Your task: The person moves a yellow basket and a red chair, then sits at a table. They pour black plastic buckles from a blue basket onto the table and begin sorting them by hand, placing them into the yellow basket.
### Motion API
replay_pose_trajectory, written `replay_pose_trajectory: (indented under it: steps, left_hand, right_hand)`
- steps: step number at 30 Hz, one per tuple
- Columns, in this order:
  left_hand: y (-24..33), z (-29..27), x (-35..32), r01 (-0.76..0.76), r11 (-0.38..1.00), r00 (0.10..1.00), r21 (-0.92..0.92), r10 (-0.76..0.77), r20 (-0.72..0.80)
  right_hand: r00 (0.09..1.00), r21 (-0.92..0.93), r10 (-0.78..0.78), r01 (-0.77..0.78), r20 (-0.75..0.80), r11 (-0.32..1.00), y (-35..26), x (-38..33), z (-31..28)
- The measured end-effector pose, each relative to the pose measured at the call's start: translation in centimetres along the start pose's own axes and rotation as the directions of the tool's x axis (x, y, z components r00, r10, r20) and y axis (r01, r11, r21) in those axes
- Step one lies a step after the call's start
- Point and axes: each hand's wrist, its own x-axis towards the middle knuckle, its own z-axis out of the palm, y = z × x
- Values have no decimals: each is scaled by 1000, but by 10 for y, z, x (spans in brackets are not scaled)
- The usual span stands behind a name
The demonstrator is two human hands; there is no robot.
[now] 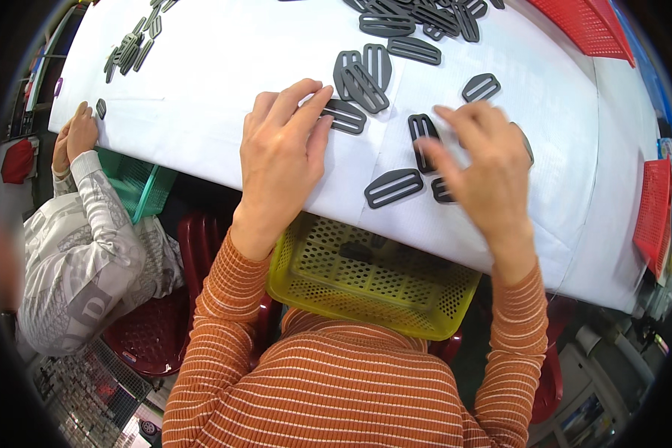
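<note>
My left hand (280, 142) is curled over the near end of a dark grey plastic strap slider buckle (345, 116), thumb and forefinger at its end. My right hand (493, 164), slightly blurred, hovers with thumb and fingers apart and nothing visible between them. Its thumb crosses an upright slider buckle (420, 134). Another slider (394, 188) lies to the left of that hand, and one more (442, 191) is partly covered by it. Beyond its fingers rests a single slider (481, 87); another peeks out at its right side.
A heap of sliders (387, 25) lies at the table's far side, with a small cluster (366, 82) before it. A yellow perforated basket (448, 313) sits at my lap, holding a few dark pieces. Red baskets (653, 216) stand right. A co-worker (89, 246) sits left, beside a green basket (153, 190).
</note>
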Motion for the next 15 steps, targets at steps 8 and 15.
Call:
replay_pose_trajectory:
  steps: [8, 15]
  left_hand:
    - [-21, -16, -4, -83, 996, 996, -15, 83, 32]
    - [-22, -6, -6, -102, 995, 992, -11, 102, 80]
  right_hand:
    - [969, 160, 219, -236, 116, 958, 3, -3, -6]
    - [993, 166, 41, -22, -114, 986, -16, 29, 20]
